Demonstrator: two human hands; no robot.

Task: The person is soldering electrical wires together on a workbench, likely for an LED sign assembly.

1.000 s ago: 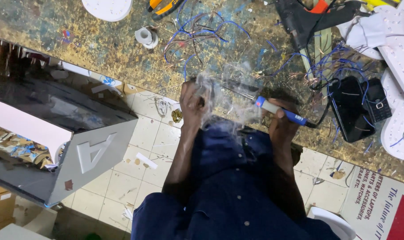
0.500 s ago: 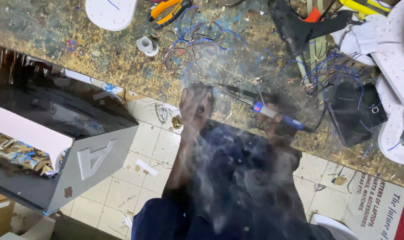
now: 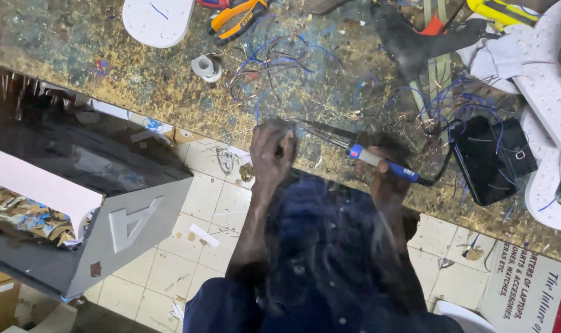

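My left hand (image 3: 272,150) is at the near edge of the worn workbench (image 3: 138,92), fingers pinched together on something small that I cannot make out. My right hand (image 3: 386,174) grips a soldering iron (image 3: 379,161) with a blue and white handle. Its dark metal tip (image 3: 320,128) points left and ends right beside my left fingers. Thin smoke hazes the view over both hands and my dark blue clothing (image 3: 330,259). The iron's black cord (image 3: 441,172) trails off to the right.
Loose blue wires (image 3: 280,61) lie beyond the hands, with a small white spool (image 3: 205,66), orange pliers (image 3: 237,18) and a white oval board (image 3: 157,21). A black glue gun (image 3: 416,37), black case (image 3: 487,160) and white studded panels (image 3: 545,92) are at right. A grey box sign (image 3: 126,222) stands on tiled floor at left.
The hands have kept their hold near the bench edge while the view shifted slightly. The smoke that was bunched at my left hand has spread as a haze over my arms and lap.
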